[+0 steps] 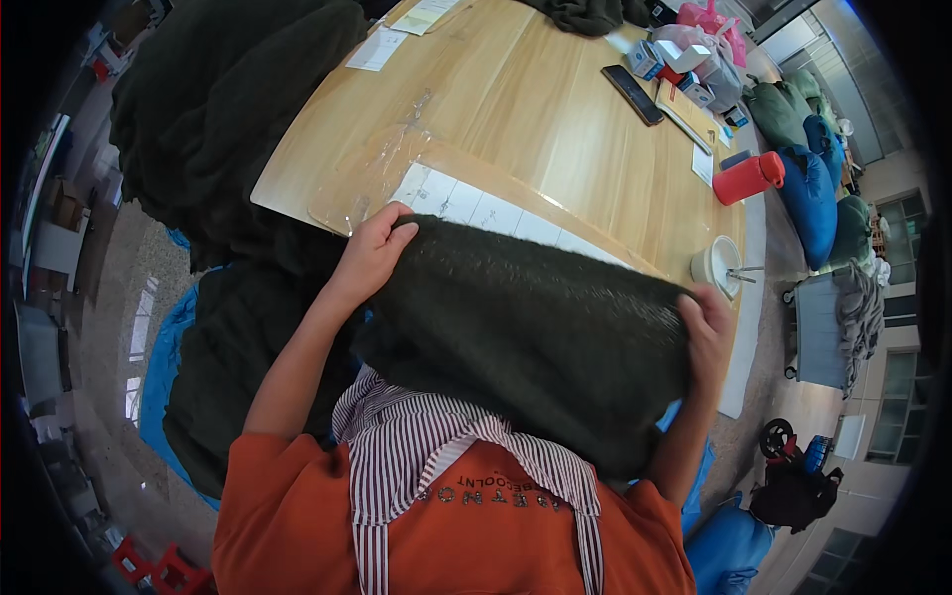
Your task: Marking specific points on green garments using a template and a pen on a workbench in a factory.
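One dark green fleece cloth (526,327) is hanging between both hands, spread wide above the desk (535,99) edge and in front of the person's chest. Its long axis is running left-to-right, from left hand (372,253) across to right hand (706,327); each hand is at one top corner, so neither is nearer than the other. L fingers are curling over the upper left corner, clenched on the cloth; R fingers are pinching the upper right edge, also gripping it. Just beyond the fingers: 1 sheet of clear plastic (372,178) and 1 white gridded paper (476,208). Beyond the R hand: 1 white cup (721,266), 1 red bottle (749,177). Left of the L hand: a big pile of similar dark cloths (228,109).
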Motion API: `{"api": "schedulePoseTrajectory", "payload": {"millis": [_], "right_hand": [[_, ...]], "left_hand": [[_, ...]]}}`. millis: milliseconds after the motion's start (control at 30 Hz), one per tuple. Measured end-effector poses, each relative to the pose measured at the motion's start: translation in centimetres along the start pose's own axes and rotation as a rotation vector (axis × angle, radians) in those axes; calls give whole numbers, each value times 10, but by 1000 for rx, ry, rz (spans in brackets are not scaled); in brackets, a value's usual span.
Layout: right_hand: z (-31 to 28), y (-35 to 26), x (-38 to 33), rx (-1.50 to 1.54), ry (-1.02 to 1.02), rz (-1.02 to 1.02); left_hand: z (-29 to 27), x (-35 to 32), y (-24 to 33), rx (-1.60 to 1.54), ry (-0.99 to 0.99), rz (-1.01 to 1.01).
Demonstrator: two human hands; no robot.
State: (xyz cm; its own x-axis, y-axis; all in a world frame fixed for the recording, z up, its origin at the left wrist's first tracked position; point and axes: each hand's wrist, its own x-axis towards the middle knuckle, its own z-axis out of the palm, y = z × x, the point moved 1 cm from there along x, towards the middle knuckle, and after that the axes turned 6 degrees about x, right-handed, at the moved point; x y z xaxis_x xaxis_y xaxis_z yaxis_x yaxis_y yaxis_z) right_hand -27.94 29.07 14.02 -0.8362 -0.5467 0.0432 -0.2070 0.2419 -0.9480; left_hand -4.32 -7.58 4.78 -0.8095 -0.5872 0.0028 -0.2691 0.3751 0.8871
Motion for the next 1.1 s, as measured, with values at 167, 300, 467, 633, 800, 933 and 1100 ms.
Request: {"api": "schedulePoseTrajectory", "payload": {"millis": [167,300,467,633,800,933,1100], "right_hand": [[44,114,47,20,100,24],[46,139,54,-338,149,67],[48,141,49,-458,188,81],[60,134,46,-337,190,-73],[69,119,33,-341,60,-86],[15,110,20,-110,411,-73],[-76,101,25,-403,844,-174]], "left_hand": [[29,38,-40,113,161,65],[38,60,-32,531,178,35],[42,56,-22,657,250,6],[69,34,19,524,280,340],[134,9,46,495,31,544],[144,7,27,538,13,574],[149,5,16,635,1,613]]}}
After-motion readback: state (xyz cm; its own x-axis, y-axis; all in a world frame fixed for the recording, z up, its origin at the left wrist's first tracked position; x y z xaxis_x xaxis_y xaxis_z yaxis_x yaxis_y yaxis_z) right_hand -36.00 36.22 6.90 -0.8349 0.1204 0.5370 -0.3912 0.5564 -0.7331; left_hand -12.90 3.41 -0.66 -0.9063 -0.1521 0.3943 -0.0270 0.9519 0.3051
